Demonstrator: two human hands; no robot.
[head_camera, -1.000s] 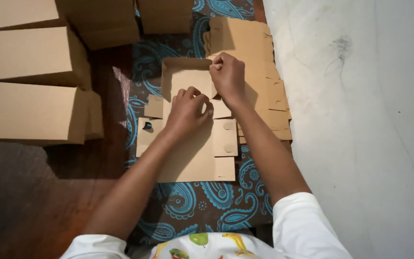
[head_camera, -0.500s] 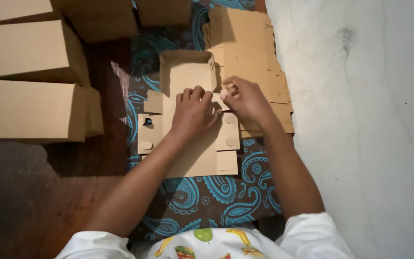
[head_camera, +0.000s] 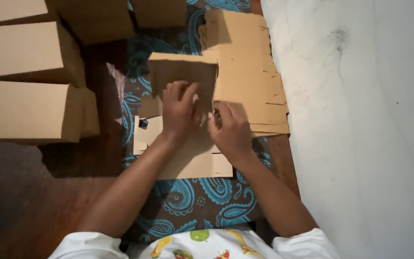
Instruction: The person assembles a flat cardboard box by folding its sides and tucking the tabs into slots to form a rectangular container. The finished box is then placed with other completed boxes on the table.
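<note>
Plain brown folded boxes (head_camera: 25, 112) stand stacked at the left. On the blue paisley cloth (head_camera: 192, 201), the left hand (head_camera: 180, 112) and right hand (head_camera: 231, 132) press close together, fingers down, on a flat cardboard blank (head_camera: 188, 160). A pile of flat blanks (head_camera: 250, 86) lies just right.

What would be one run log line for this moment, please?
left hand: pressing flat brown cardboard box blank | right hand: on same blank | far flap raised | stack of flat blanks right

The right hand (head_camera: 231, 132) comes down from the far flap to beside the left hand (head_camera: 180, 112); the cardboard blank's (head_camera: 188, 158) far panel now stands up.
</note>
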